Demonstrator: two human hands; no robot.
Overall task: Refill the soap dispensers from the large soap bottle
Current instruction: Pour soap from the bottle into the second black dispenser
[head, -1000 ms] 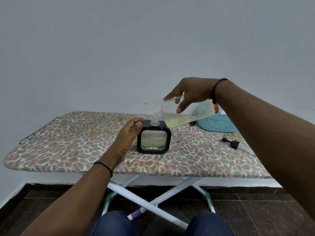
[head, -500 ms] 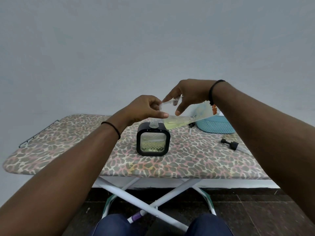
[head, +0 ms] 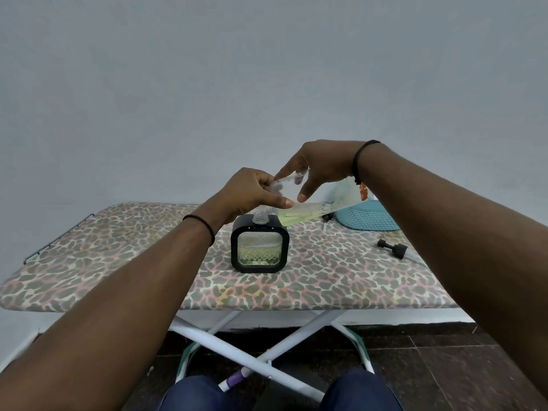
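Both hands hold the big clear soap bottle (head: 302, 207) tipped over the black dispenser (head: 260, 249), its mouth at the dispenser's open neck. The left hand (head: 252, 194) pinches the bottle's neck end; the right hand (head: 321, 167) grips its body. Right of the dispenser lie a black pump (head: 392, 250) and a blue basket (head: 369, 218)
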